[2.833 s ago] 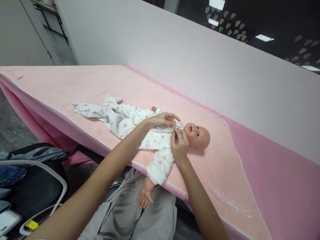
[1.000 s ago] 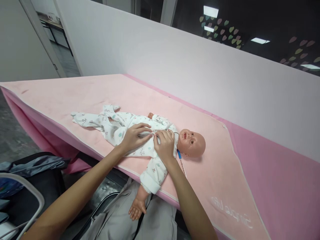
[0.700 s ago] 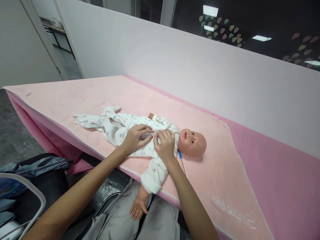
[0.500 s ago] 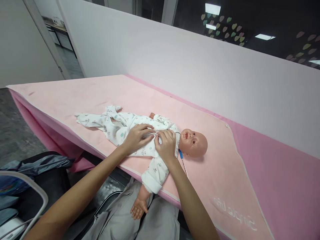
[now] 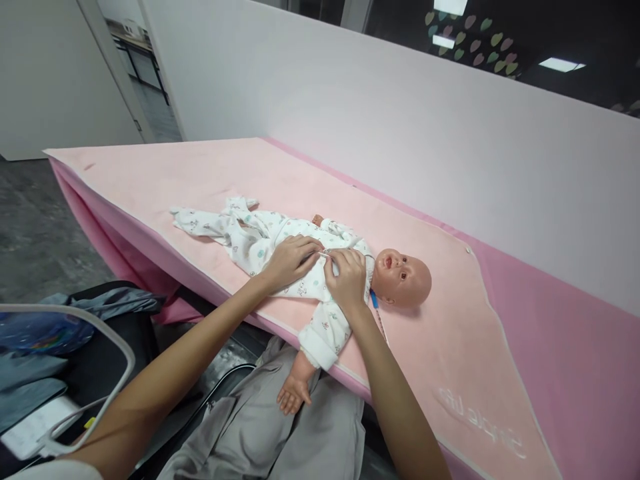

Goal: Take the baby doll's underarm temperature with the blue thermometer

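A bald baby doll lies on its back, head to the right, on a pink-covered table. It wears a white printed baby outfit, and its near arm hangs over the table edge. Over the doll's chest, my left hand pinches a thin white tie on the outfit. Close beside it, my right hand has its fingers closed on the tie too. Fingers partly hide how the tie runs.
Near the doll's neck lies a thin blue-ended strip, partly behind my right arm. The pink table cover hangs over the front edge. A white wall rises behind. At lower left, a black chair holds grey cloth and a white cable.
The view has shifted, so everything sits slightly further right and higher. Both hands stay at the doll's chest on the tie, with only small finger movement.
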Motion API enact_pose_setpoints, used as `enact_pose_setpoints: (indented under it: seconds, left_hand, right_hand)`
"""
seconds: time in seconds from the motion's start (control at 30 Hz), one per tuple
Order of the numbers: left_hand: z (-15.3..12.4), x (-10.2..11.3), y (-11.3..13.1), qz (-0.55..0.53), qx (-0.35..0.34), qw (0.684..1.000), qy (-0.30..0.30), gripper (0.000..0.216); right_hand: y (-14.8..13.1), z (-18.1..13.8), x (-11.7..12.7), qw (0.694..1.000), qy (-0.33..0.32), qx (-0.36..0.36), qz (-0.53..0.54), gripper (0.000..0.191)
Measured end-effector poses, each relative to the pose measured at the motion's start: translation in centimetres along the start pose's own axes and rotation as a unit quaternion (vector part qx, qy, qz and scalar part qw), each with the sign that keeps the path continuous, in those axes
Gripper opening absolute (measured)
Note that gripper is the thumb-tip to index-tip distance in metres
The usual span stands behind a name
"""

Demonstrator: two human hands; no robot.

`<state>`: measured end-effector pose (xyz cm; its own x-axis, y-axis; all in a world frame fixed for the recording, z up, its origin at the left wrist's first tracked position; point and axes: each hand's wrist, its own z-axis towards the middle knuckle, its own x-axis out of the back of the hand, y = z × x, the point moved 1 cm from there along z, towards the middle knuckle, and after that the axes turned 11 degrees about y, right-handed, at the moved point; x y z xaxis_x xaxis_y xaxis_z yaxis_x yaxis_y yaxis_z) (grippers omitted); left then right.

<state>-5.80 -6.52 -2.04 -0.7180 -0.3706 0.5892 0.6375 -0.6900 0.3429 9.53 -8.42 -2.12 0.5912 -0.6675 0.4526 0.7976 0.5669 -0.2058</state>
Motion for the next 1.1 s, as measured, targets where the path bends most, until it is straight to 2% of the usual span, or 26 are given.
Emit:
enact_pose_setpoints:
  seconds: [0.17,0.43,0.77,1.1]
  left_hand:
    - [0.00,-0.04,-0.10,0.001,-0.013,1.000,-0.001,0.028]
    - [-0.22,0.48,-0.23,-0.074,-0.004,0.997,0.023,0.020]
    - [-0.04,0.45,-0.01,-0.044,-0.009,0.999,0.004,0.025]
    - [-0.13,0.08,-0.27,-0.040,-0.005,0.999,0.029,0.025]
  right_hand:
    - [-0.09,-0.07,0.16,1.000,0.001,-0.003,-0.008,0.014]
    - [0.02,-0.20,0.02,1.000,0.004,-0.009,0.000,0.012]
    - [0.03,-0.15,0.00,1.000,0.005,-0.001,-0.006,0.008]
    - [0.20,-0.29,-0.07,1.000,0.003,-0.005,-0.010,0.009]
